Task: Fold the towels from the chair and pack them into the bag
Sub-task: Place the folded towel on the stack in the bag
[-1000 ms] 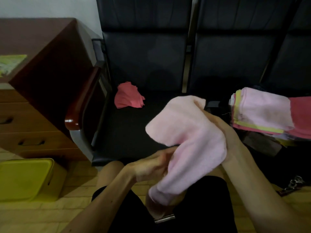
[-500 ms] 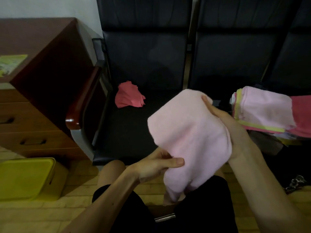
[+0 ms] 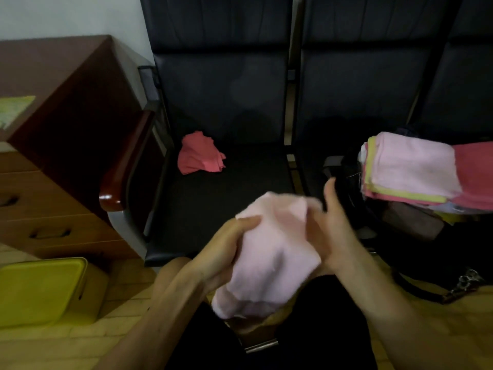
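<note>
Sitting atop blk bag (image 3: 349, 206): towel stack (image 3: 410, 169)

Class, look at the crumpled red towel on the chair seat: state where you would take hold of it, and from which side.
Probably pinch the red towel at its raised, bunched top, reaching down from the open front of the chair seat: it lies heaped, no flat edge showing.

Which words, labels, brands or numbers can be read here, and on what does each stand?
None can be read.
The greenish sheet on the wooden desk may carry print, but it is too blurred to tell.
The pink towel and the yellow box show no label.
</note>
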A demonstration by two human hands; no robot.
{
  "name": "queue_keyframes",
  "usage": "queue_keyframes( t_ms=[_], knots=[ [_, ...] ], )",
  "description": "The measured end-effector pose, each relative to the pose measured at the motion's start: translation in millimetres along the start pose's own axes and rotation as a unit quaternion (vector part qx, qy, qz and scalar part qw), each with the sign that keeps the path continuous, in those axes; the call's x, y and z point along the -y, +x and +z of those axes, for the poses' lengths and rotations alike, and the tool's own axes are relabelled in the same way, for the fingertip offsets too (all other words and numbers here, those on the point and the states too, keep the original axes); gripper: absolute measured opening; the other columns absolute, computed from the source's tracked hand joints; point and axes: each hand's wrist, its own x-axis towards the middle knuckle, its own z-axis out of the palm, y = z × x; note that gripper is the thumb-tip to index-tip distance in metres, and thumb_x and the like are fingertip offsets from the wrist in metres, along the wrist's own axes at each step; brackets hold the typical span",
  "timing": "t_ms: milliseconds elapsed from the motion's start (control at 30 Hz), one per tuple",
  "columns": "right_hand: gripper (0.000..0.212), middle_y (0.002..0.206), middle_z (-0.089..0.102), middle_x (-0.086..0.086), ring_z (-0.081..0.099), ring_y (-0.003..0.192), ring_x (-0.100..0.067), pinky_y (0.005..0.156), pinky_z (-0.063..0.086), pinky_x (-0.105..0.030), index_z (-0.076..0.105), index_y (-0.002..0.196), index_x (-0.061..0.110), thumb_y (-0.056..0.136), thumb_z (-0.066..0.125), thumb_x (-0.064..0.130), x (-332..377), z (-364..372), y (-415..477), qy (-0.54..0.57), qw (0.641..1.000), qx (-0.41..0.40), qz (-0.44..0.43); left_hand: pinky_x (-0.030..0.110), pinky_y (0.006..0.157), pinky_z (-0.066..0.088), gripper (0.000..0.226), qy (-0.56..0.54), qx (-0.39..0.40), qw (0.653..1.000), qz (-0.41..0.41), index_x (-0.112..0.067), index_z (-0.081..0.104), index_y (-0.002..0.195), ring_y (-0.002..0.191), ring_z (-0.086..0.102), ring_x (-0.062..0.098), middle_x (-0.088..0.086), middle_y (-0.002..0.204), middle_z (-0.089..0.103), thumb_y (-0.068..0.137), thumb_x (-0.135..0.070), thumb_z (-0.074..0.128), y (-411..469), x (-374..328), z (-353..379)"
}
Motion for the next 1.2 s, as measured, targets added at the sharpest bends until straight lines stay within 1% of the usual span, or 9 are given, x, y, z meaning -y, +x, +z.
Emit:
queue_keyframes(
  t_ms=[100, 167, 300, 433, 667, 800, 967, 1033, 1200],
  knots=[
    [0.068, 0.091, 0.076, -0.014, 0.071, 0.09, -0.027, 0.078, 0.058, -0.034, 0.077, 0.097, 0.006, 0.086, 0.047, 0.065, -29.8, 1.3, -10.2, 0.0, 0.991, 0.108, 0.075, 0.037, 0.079, 0.053, 0.027, -0.007, -0.044, 0.999, 0.0, -0.012, 0.075, 0.101, 0.084, 0.075, 0.021, 0.012, 0.093, 0.077, 0.095, -0.028, 0.055, 1.2, -10.5, -3.9],
    [0.042, 0.076, 0.071, -0.011, 0.064, 0.081, -0.025, 0.066, 0.056, -0.024, 0.068, 0.092, 0.001, 0.091, 0.055, 0.041, -34.6, -2.9, -14.0, -0.057, 0.991, 0.106, 0.061, 0.039, 0.076, 0.054, 0.026, 0.008, -0.084, 0.996, -0.002, -0.019, 0.063, 0.114, 0.09, 0.074, 0.024, 0.012, 0.102, 0.075, 0.093, -0.034, 0.058, 4.1, -12.2, -10.5],
    [0.045, 0.11, 0.066, -0.021, 0.061, 0.108, -0.038, 0.097, 0.048, -0.045, 0.067, 0.113, 0.002, 0.079, 0.073, 0.031, -32.8, -13.0, -12.0, -0.107, 0.988, 0.109, 0.004, 0.037, 0.074, 0.05, 0.027, 0.014, -0.135, 0.99, 0.036, -0.027, 0.051, 0.116, 0.102, 0.064, 0.025, 0.008, 0.115, 0.063, 0.094, -0.039, 0.059, 8.8, -9.6, -20.0],
    [0.048, 0.113, 0.069, -0.003, 0.065, 0.109, -0.023, 0.091, 0.054, -0.041, 0.067, 0.113, 0.023, 0.071, 0.069, 0.045, -17.0, -10.8, -11.8, -0.176, 0.972, 0.078, -0.135, 0.04, 0.081, 0.055, 0.045, 0.02, -0.136, 0.99, 0.04, -0.021, 0.054, 0.128, 0.105, 0.067, 0.026, 0.009, 0.118, 0.067, 0.09, -0.043, 0.063, 7.4, -5.8, -21.0],
    [0.021, 0.083, 0.064, 0.012, 0.06, 0.076, 0.002, 0.071, 0.046, -0.021, 0.061, 0.094, 0.021, 0.101, 0.047, 0.034, 11.3, 7.6, -21.3, -0.317, 0.883, 0.037, -0.345, 0.044, 0.084, 0.059, 0.053, -0.028, -0.008, 1.0, 0.003, -0.018, 0.058, 0.134, 0.111, 0.068, 0.031, 0.011, 0.124, 0.069, 0.085, -0.034, 0.071, 0.5, -4.4, -26.0],
    [0.022, 0.083, 0.067, 0.012, 0.064, 0.077, 0.002, 0.067, 0.05, -0.017, 0.063, 0.093, 0.025, 0.102, 0.046, 0.035, 21.5, 10.1, -24.4, -0.267, 0.914, 0.027, -0.305, 0.048, 0.091, 0.054, 0.071, -0.165, 0.104, 0.981, -0.002, -0.014, 0.06, 0.137, 0.12, 0.062, 0.035, 0.016, 0.138, 0.059, 0.075, -0.039, 0.085, -0.7, 8.6, -35.1],
    [0.021, 0.077, 0.072, 0.005, 0.069, 0.069, -0.005, 0.06, 0.057, -0.019, 0.066, 0.084, 0.024, 0.1, 0.053, 0.03, 29.2, 11.9, -23.5, -0.182, 0.953, 0.039, -0.237, 0.056, 0.107, 0.044, 0.068, -0.081, 0.144, 0.986, -0.009, -0.012, 0.064, 0.132, 0.129, 0.053, 0.04, 0.021, 0.14, 0.056, 0.075, -0.044, 0.084, 1.6, 22.9, -33.0],
    [0.012, 0.088, 0.071, -0.003, 0.071, 0.071, -0.003, 0.061, 0.057, -0.019, 0.065, 0.092, 0.018, 0.094, 0.061, 0.03, 33.4, 10.0, -22.7, -0.176, 0.957, 0.05, -0.225, 0.054, 0.105, 0.046, 0.061, 0.005, 0.106, 0.994, 0.01, -0.009, 0.066, 0.128, 0.124, 0.057, 0.039, 0.021, 0.134, 0.06, 0.077, -0.038, 0.082, -1.2, 16.9, -27.1],
    [0.069, 0.118, 0.067, -0.002, 0.068, 0.103, -0.019, 0.082, 0.06, -0.038, 0.046, 0.132, 0.025, 0.073, 0.081, 0.018, 22.3, -0.8, -24.3, -0.298, 0.936, 0.066, -0.176, 0.036, 0.074, 0.06, 0.023, 0.046, -0.085, 0.989, 0.116, -0.01, 0.078, 0.098, 0.091, 0.073, 0.026, 0.016, 0.1, 0.075, 0.087, -0.026, 0.066, -6.4, -23.0, -20.6]
  ],
)
